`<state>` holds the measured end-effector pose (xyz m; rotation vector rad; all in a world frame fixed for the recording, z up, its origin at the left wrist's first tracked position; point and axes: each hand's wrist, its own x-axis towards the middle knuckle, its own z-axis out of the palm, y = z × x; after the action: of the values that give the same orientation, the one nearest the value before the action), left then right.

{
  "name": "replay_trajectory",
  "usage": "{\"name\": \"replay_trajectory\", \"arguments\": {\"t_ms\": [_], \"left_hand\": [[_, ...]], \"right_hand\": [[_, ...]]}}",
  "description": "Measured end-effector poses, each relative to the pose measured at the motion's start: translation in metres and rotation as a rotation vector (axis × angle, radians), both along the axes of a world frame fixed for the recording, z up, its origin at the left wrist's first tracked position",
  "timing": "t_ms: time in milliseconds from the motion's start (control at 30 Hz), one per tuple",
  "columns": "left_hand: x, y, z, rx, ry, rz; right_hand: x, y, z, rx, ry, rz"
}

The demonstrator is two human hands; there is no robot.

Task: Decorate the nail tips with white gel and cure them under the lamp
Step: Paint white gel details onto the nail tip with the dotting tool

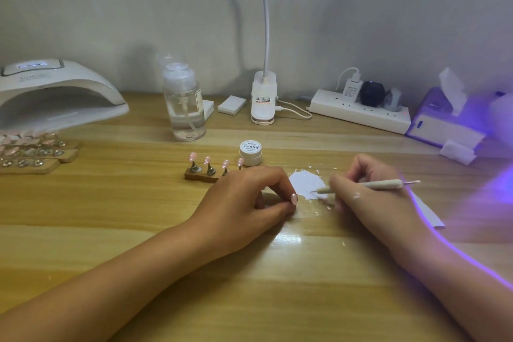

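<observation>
One nail tip (293, 198), pinched in the left fingers (277, 183), sits just left of the gel (305, 182); right fingers (342, 184) pinch the brush (380, 184), its tip pointing left.

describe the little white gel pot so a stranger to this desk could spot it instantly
Start at the white clip-on desk lamp at the back wall and come straight forward. The small round white jar stands there, by the right end of the wooden strip of pink nail tips. Only it has a lid lettered "Painted".
</observation>
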<state>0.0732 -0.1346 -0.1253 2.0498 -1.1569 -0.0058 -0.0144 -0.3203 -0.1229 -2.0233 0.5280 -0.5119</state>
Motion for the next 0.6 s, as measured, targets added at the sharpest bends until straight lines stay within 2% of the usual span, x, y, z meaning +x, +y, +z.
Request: {"name": "replay_trajectory", "arguments": {"t_ms": [300,600], "left_hand": [[-0.0013,0.0005,0.0023,-0.007,-0.027,-0.010],[-0.0010,0.0007,0.0022,-0.022,-0.036,-0.027]], "right_hand": [[0.0005,-0.0003,0.0003,-0.054,-0.005,0.021],[0.0008,-0.0020,-0.0001,-0.022,0.005,0.052]]}}
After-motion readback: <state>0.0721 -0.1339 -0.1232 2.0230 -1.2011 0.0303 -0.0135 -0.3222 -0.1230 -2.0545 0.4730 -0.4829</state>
